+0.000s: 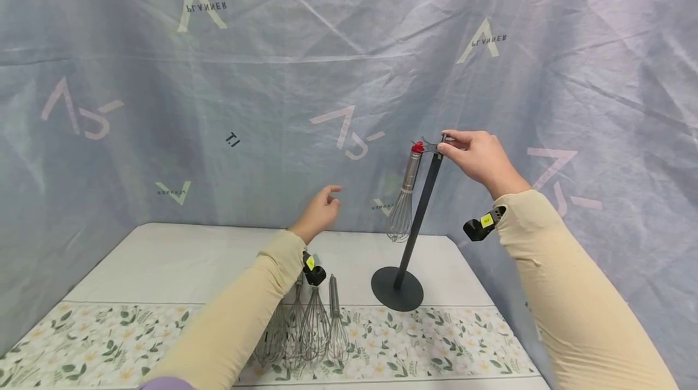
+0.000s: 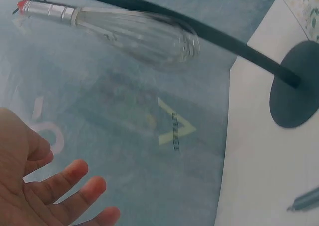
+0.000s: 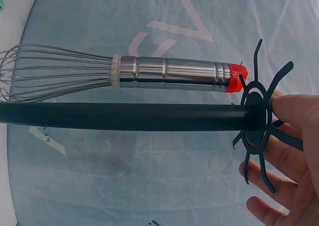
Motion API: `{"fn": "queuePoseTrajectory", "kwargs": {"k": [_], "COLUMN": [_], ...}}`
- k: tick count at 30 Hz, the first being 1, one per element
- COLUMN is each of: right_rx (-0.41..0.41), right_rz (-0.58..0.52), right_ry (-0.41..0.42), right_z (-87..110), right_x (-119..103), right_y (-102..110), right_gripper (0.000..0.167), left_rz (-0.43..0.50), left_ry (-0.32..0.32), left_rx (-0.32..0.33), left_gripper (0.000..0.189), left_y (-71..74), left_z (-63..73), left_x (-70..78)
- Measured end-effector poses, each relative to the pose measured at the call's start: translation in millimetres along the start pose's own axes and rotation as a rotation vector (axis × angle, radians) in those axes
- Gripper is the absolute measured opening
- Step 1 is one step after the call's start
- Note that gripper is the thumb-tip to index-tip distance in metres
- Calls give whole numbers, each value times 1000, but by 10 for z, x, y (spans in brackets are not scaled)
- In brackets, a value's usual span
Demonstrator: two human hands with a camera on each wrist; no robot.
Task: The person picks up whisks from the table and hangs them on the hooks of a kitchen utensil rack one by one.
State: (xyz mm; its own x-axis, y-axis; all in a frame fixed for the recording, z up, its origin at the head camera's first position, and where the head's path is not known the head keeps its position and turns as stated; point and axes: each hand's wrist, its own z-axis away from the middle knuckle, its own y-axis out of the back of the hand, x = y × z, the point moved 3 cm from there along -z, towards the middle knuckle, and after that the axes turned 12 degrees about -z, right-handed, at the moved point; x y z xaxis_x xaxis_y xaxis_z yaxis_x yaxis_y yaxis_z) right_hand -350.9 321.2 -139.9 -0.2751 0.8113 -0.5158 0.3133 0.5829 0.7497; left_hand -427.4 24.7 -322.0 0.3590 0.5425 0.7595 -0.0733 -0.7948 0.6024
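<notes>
A whisk (image 1: 405, 202) with a steel handle and red end hangs from a hook at the top of a dark stand (image 1: 420, 220). The stand tilts, its pole leaning right toward the top. My right hand (image 1: 480, 157) pinches the stand's top with thumb and fingers; in the right wrist view the thumb lies by the ring of curved hooks (image 3: 269, 131). Left of the hanging whisk, my left hand (image 1: 319, 211) is raised in the air, holding nothing. Its fingers are loosely bent in the left wrist view, apart from the whisk (image 2: 134, 34).
Several whisks (image 1: 315, 329) lie side by side on the table's floral strip (image 1: 136, 341), partly hidden by the left forearm. The stand's round base (image 1: 383, 290) is over the white table (image 1: 180, 263). A grey-blue printed curtain (image 1: 283, 87) surrounds the table at the back and sides.
</notes>
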Motion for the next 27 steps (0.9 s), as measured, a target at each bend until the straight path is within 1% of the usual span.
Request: {"fn": "queuePoseTrajectory", "kwargs": {"k": [9, 12, 18, 23, 27], "right_rx": [-9, -9, -10, -8, -3], "right_rz": [8, 3, 3, 6, 14], "right_ry": [-4, -8, -5, -2, 8], "right_z": [-10, -9, -6, -4, -9], "right_x": [1, 3, -6, -10, -15], "right_y": [1, 2, 5, 5, -5], "right_gripper": [59, 60, 62, 62, 61], "left_rz": [-48, -57, -103, -118, -102], "left_ry": [37, 47, 71, 122, 177], "left_rx": [52, 55, 19, -17, -50], "left_gripper": [43, 44, 48, 53, 55], "left_y": [262, 335, 473, 583, 639], "left_z": [106, 151, 242, 321, 388], "left_x": [-326, -420, -642, -871, -1051]}}
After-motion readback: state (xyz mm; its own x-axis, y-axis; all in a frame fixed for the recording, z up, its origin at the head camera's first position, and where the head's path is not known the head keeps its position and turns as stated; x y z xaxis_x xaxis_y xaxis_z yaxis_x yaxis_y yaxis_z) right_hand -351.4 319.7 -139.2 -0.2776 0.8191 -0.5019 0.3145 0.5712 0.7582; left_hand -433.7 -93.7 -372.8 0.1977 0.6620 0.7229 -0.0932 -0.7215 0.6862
